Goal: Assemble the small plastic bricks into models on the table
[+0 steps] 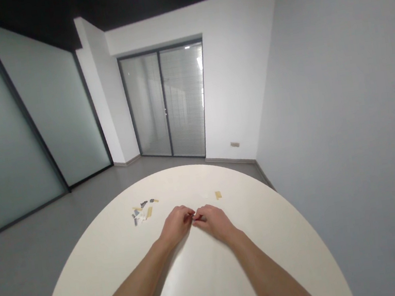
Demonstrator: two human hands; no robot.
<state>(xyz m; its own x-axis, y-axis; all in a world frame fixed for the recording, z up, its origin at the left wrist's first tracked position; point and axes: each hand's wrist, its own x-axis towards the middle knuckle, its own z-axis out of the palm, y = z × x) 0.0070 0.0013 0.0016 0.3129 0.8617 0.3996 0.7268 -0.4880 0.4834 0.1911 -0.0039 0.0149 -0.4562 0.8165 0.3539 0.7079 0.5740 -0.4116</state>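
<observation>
The person's left hand [178, 222] and right hand [212, 219] meet fingertip to fingertip over the middle of the white round bench [276, 235], a little nearer its far edge than its near side. On each, thumb and fingers are bent inward and drawn to a narrow pinch. A tiny dark bit [193, 218] shows where the fingertips come together; it is too small and too covered to name, and one cannot tell which hand grips it, or whether both do. Both forearms come in from the near side of the bench.

Just beyond the right hand, toward the far edge, lies a small yellowish piece [218, 194], flat and well inside the rim. To the left of the left hand, nearer the bench's left edge, is a loose cluster of small scraps [141, 214], white, grey and yellowish, some overlapping. At its far side sit two small dark pieces, one [144, 204] nearer the left edge, the other [152, 200] beside a yellowish strip.

Past the far edge are the grey floor [121, 178] and a glazed double door [166, 103]; frosted panels [44, 101] stand beyond the left edge.
</observation>
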